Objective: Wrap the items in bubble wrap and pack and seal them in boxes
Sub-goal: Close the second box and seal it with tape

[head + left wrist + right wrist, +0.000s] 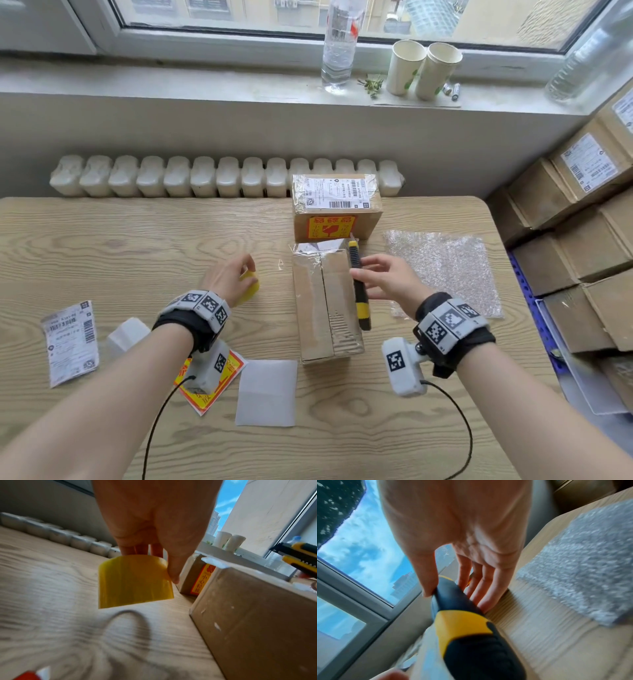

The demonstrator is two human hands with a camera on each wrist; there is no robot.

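My left hand (245, 270) grips a yellow roll of tape (250, 289) from above, left of the boxes. In the left wrist view the tape roll (133, 582) hangs just above the table, thumb outside its rim and fingers behind it. A closed cardboard box (325, 301), shiny with tape at its far end, lies at the table's middle. My right hand (371, 274) pinches a yellow-and-black utility knife (358, 284) along the box's right edge. The knife (467, 635) sits between thumb and fingers. A bubble wrap sheet (445, 270) lies flat to the right.
A second box (335, 209) with a shipping label and fragile sticker stands behind the first. Near the front lie a shipping label (70, 341), a red-yellow sticker (212, 383) and a white sheet (267, 392). Stacked cartons (582, 240) line the right side. A bottle and cups stand on the windowsill.
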